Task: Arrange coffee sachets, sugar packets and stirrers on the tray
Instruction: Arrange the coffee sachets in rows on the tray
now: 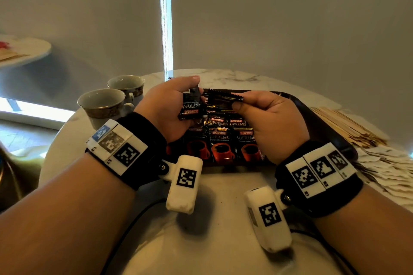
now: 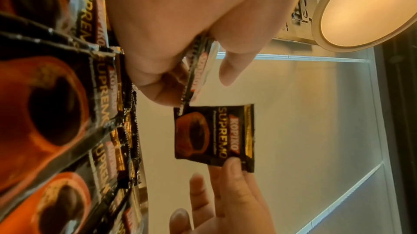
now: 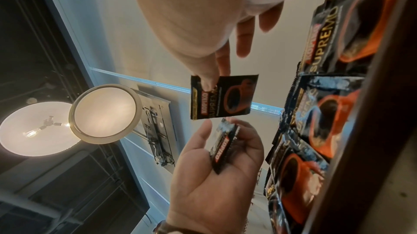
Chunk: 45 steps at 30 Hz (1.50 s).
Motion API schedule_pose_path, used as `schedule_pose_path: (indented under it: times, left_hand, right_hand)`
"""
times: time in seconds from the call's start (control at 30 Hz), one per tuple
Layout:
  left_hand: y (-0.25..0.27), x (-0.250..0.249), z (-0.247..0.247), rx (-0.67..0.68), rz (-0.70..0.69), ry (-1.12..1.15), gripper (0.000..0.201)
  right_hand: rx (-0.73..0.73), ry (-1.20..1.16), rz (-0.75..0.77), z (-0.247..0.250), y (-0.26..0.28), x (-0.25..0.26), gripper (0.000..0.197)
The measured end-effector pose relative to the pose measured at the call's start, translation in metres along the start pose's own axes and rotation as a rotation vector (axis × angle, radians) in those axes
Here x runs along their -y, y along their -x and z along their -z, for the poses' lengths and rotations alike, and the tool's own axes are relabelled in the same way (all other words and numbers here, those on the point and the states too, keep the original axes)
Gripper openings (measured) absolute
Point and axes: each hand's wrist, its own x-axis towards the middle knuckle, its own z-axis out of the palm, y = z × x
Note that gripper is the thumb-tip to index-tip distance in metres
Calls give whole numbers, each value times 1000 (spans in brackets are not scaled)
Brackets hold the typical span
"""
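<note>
A dark tray point(image 1: 312, 109) on the marble table holds rows of black coffee sachets point(image 1: 222, 140) printed with orange cups. Above the tray my left hand point(image 1: 169, 105) grips a small stack of sachets point(image 1: 191, 105), seen edge-on in the left wrist view point(image 2: 196, 70) and in the right wrist view point(image 3: 223, 145). My right hand point(image 1: 263, 116) pinches a single sachet point(image 1: 223, 98) by its corner between thumb and fingers point(image 2: 214, 134) point(image 3: 225, 95). The two hands are close together, the single sachet just clear of the stack.
Two empty cups point(image 1: 105, 105) point(image 1: 127, 87) stand left of the tray. Wooden stirrers point(image 1: 348, 125) and pale sugar packets point(image 1: 388, 167) lie piled on the table at the right. A second round table point(image 1: 24, 51) is at the far left.
</note>
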Motion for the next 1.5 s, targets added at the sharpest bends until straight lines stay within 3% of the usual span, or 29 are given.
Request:
schedule_pose_path:
  times: [0.23,0.37,0.47,0.6,0.9,1.1,1.5]
  left_hand:
    - [7,3,-2,110,-36,-58,51]
    - [11,3,-5,186,-32,-109,67]
    - [10,4,-4,202,-22,-148,61]
    - [5,4,-2,161,-28,-181,43]
    - [1,5,-1,76,-4,-177,30]
    - [5,-7,4,-20,-61,45,33]
    - [8,-2,-3,-52,-58,54,27]
  right_hand:
    - [-12,-31,-84,1,-2,-2,11]
    - [-4,-55,-99,2,-3,-1,27]
    - [-1,-49,-98,3,-3,-1,31]
    - [-5,-33,-79,3,-3,-1,23]
    - [9,27,-152,5,-7,-8,21]
    - [55,133,-222,5,-6,-13,16]
    - [140,205,-298,3,-3,-8,15]
